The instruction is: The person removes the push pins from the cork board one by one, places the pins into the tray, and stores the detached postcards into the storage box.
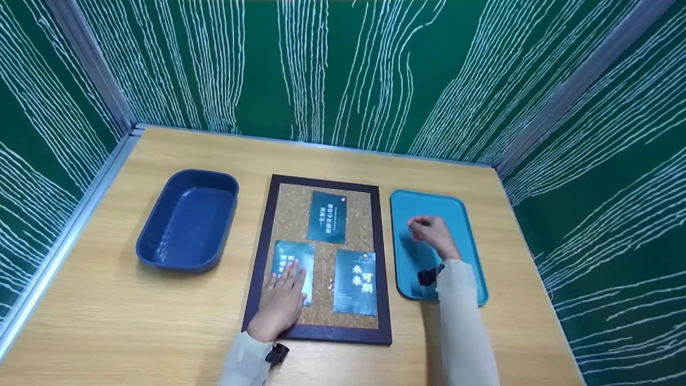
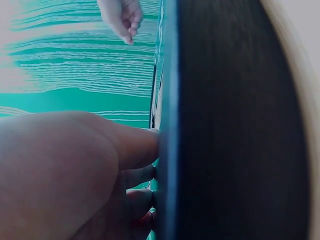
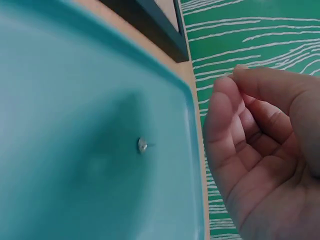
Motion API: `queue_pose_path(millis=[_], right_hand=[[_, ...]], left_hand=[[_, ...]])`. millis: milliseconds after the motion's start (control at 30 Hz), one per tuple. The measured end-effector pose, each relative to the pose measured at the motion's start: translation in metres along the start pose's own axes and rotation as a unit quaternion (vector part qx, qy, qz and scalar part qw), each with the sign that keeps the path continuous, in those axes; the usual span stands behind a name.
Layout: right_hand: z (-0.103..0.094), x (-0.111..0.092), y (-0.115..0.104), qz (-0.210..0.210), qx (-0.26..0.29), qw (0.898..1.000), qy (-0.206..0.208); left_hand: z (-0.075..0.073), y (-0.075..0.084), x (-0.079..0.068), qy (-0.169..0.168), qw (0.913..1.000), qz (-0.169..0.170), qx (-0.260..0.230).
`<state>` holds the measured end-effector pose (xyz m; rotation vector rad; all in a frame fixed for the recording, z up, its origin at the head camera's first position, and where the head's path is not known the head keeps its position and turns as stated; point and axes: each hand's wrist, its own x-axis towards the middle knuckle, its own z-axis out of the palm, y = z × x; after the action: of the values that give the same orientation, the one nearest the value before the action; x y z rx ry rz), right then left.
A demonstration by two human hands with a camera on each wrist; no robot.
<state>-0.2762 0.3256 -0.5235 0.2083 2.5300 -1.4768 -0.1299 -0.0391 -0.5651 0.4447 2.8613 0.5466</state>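
Observation:
My left hand (image 1: 282,301) lies with straight fingers on the left card (image 1: 293,252), pressing it onto a dark-framed cork board (image 1: 324,279). Two more green cards are on the board: a top card (image 1: 327,217) and a right card (image 1: 355,284), each with a tack at its upper right. Over the blue-green tray (image 1: 404,201), my right hand (image 1: 435,234) is raised, thumb and index fingertips meeting in a pinch. A tiny pale sliver shows at those tips in the right wrist view; I cannot tell what it is. A thumbtack (image 3: 143,145) lies on the tray beneath.
A deep dark blue bin (image 1: 187,225) stands left of the board on the wooden table (image 1: 177,321). Green walls (image 1: 262,69) with white wavy lines enclose the table at the back and both sides.

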Motion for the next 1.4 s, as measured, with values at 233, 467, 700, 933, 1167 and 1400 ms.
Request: queue_pose_path(millis=[233,467,700,933,1167,1400], right_hand=[[0.013,0.002,-0.017,0.007,0.002,1.0,-0.017],[0.035,0.003,-0.031,-0.001,0.041,0.998,-0.043],[0.062,-0.002,-0.042,0.003,0.079,0.994,-0.071],[0.094,-0.008,-0.052,0.023,0.108,0.986,-0.126],[0.124,-0.013,-0.055,0.024,0.144,0.972,-0.182],[0.147,-0.021,-0.055,0.021,0.167,0.96,-0.222]], left_hand=[[0.0,0.0,0.0,0.01,0.9999,0.002,-0.001],[0.003,-0.002,0.0,0.027,0.9996,0.009,-0.009],[0.002,-0.002,0.0,0.031,0.9992,0.008,-0.023],[0.002,-0.002,-0.001,0.034,0.9987,0.0,-0.037],[0.003,-0.001,0.0,0.039,0.998,0.0,-0.05],[0.005,-0.002,0.001,0.046,0.9977,0.003,-0.05]])
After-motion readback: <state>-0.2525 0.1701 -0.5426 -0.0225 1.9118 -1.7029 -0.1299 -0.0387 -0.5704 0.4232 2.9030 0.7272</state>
